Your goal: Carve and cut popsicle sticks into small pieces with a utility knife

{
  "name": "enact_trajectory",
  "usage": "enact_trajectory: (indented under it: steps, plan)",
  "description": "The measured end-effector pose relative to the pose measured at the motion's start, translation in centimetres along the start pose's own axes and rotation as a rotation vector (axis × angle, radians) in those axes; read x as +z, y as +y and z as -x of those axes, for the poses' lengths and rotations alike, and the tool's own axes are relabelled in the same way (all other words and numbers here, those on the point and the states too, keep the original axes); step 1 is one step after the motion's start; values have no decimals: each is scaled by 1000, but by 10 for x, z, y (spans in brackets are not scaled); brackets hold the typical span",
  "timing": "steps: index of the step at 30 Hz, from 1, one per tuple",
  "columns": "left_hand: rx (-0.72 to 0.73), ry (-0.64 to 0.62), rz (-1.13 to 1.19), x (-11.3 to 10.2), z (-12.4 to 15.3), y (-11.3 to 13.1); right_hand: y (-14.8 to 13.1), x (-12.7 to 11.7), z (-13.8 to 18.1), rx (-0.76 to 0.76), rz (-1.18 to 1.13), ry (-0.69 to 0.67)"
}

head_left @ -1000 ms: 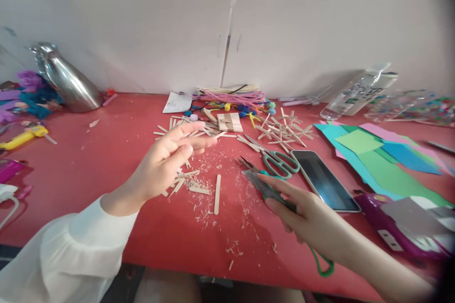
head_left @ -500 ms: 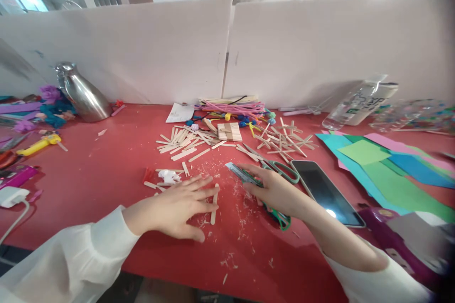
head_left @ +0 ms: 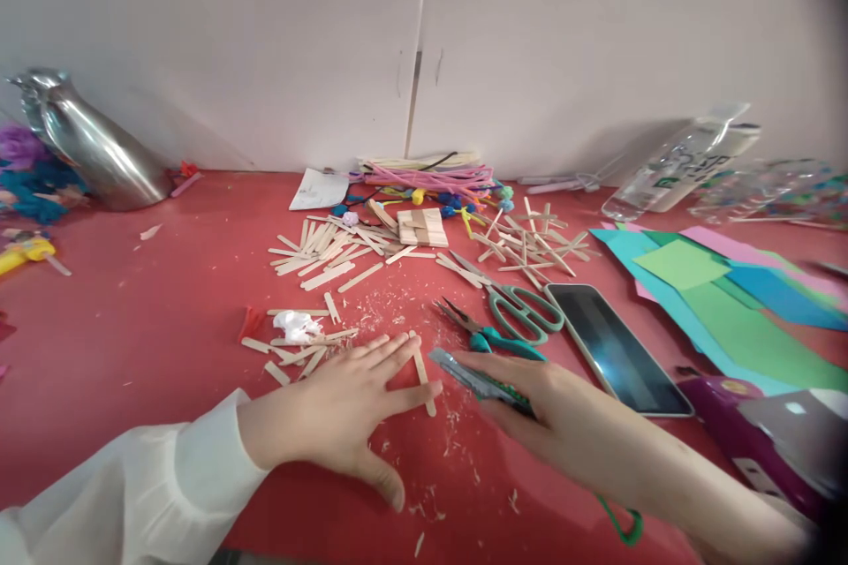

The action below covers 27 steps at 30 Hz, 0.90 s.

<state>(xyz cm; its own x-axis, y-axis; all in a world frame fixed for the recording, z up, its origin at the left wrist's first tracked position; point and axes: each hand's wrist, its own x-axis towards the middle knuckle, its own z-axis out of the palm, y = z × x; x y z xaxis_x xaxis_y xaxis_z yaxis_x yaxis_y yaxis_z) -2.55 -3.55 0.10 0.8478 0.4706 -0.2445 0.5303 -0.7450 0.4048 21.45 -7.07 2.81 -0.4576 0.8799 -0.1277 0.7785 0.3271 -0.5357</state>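
Note:
My left hand (head_left: 351, 406) lies low over the table with its fingers spread, the index finger reaching across a single craft stick (head_left: 422, 375). In my right hand (head_left: 530, 406) is a utility knife (head_left: 473, 378), its blade pointing left toward that stick. The fingers wrap round the knife's handle and hide part of it. Just beyond the knife lie pliers (head_left: 490, 340) with teal handles and green-handled scissors (head_left: 523, 309). Left of them, wood shavings (head_left: 381, 311) are scattered on the red table (head_left: 185, 300).
Behind my hands are a pile of craft sticks (head_left: 331, 249), sticks joined in crosses (head_left: 533, 243) and pink pipe cleaners (head_left: 430, 178). To the right lie a phone (head_left: 619, 349), coloured paper (head_left: 715, 309), a purple glue gun (head_left: 729, 424) and a plastic bottle (head_left: 669, 163). A steel jug (head_left: 99, 146) stands left.
The view has tilted down. My right hand has moved right and nearer with the knife, uncovering the pliers. My left hand has shifted a little nearer, its fingers still spread by the stick.

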Motion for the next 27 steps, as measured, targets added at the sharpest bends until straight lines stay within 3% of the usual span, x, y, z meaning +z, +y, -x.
enact_trajectory:
  steps: [11, 22, 27]
  plan:
    - [8, 93, 14, 16, -3, 4, -5, 9, 0, 4, 133, -3]
    - [7, 103, -8, 17, -3, 5, -8, 17, 1, -52, 284, 52]
    - [30, 84, -7, 16, -2, 3, -11, 18, 1, 9, 329, -13]
